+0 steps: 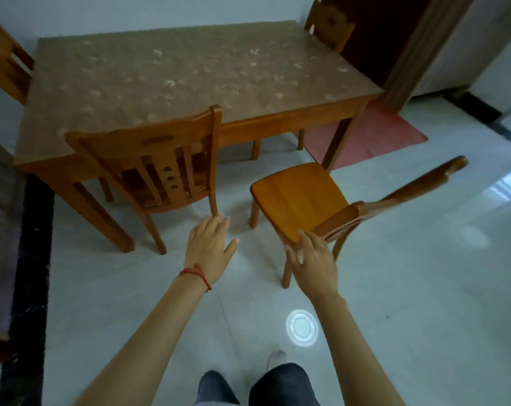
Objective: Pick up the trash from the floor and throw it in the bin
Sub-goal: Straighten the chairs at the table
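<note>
Wooden table (189,80) with a patterned cover fills the far half of my view, and pale floor tiles (409,288) spread under everything. One chair (148,168) is pushed under the table's near edge; a second chair (304,200) stands turned away on my right, with its seat facing me. Both my arms reach forward. My left hand (208,244) is spread flat with straight fingers and holds nothing; it hovers in front of the pushed-in chair's leg. My right hand (314,262) is also relaxed and empty, just at the near corner of the second chair's seat. I see no trash and no bin anywhere, so I cannot say which hand is nearer to it. I think I must search first, maybe under the table.
</note>
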`<state>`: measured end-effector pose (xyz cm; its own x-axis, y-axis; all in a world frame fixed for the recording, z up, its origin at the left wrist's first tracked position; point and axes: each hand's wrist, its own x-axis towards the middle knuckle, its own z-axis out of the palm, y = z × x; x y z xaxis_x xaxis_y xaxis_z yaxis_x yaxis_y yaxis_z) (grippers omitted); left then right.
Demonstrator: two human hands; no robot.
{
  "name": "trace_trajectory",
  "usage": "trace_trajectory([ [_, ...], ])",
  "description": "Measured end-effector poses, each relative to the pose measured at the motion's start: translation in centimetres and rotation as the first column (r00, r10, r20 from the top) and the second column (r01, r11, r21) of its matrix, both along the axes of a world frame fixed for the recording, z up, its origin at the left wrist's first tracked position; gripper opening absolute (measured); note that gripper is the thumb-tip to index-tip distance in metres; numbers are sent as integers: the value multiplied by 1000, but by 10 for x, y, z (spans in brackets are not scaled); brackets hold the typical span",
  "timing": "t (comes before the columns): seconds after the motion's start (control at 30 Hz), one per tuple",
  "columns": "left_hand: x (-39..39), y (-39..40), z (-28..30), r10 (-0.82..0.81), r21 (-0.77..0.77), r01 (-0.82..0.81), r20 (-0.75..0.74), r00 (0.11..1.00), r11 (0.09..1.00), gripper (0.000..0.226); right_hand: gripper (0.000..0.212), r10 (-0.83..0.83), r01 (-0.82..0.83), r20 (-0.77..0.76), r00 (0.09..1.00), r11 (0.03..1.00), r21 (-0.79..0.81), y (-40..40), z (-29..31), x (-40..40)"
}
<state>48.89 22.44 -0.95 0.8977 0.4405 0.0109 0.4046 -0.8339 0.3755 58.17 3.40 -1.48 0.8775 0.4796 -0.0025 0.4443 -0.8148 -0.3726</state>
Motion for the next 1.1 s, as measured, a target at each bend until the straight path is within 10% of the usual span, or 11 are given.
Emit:
trace_trajectory([
  [0.57, 108, -332, -5, -618, 65, 618, -21, 786, 784, 53, 52, -571, 574, -60, 819, 817, 60, -350, -4, -31],
  [1.1, 217, -506, -29, -780, 53, 782, -52, 624, 621, 55, 53, -750, 757, -113, 651, 652, 36, -513, -27, 31],
])
